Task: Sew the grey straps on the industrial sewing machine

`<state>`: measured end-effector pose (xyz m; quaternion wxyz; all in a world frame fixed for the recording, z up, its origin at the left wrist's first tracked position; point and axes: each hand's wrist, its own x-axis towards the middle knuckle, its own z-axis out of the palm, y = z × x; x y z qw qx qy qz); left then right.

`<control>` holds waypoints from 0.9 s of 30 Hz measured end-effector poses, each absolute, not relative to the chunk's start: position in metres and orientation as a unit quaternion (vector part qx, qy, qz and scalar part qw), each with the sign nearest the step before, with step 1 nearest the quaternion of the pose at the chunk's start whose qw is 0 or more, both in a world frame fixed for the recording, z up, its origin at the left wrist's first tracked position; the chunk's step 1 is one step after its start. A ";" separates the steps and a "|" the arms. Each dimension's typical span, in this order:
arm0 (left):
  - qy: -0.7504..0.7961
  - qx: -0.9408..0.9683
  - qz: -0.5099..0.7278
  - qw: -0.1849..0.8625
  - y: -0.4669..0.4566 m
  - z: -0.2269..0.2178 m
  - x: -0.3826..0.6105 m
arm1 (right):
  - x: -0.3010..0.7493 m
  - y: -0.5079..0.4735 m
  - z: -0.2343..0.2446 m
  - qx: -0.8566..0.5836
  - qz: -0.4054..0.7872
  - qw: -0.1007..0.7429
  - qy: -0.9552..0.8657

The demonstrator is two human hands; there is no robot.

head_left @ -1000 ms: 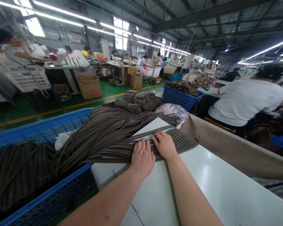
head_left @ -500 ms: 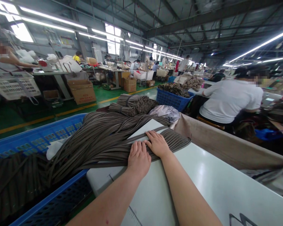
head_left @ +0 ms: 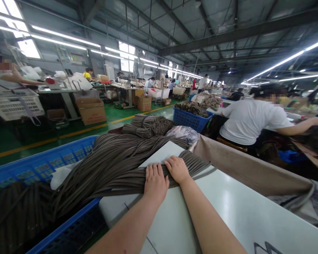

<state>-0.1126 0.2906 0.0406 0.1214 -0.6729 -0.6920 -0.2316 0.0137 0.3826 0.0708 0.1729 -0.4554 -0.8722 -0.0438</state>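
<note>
A thick bundle of long grey-brown fabric straps (head_left: 122,180) lies across the pale smooth tabletop (head_left: 228,197). Its strands trail leftward over a blue plastic basket (head_left: 69,225), and their ends fan out on the right. My left hand (head_left: 155,184) is wrapped over the bundle, fingers bent over its far edge. Close beside it, my right hand (head_left: 178,170) also grips the straps, just before the fanned ends. Both palms hide the strands beneath them, and the thumbs are close to each other.
More tied bundles of straps (head_left: 148,125) lie behind the table. Beige cloth (head_left: 254,165) hangs along its far right side. A second blue basket (head_left: 192,118) holds dark pieces. A co-worker in a white shirt (head_left: 254,118) sits to the right. A cardboard box (head_left: 90,111) stands on the green floor.
A strap lying apart along the far side of the bundle has been drawn in toward the others. My hands stay on the bundle. The co-worker on the right now stretches an arm out rightward.
</note>
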 end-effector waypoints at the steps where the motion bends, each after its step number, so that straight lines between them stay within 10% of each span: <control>1: -0.688 -0.678 -0.227 0.122 0.291 0.041 -0.113 | 0.016 0.379 0.072 -0.452 -0.044 0.175 -0.873; 12: -0.650 -0.719 -0.225 0.105 0.289 0.028 -0.118 | 0.062 0.289 0.035 -0.593 -0.055 0.329 -0.733; 27: -0.647 -0.758 -0.064 0.059 0.312 0.094 -0.123 | 0.047 0.177 0.023 -0.601 -0.048 0.234 -0.763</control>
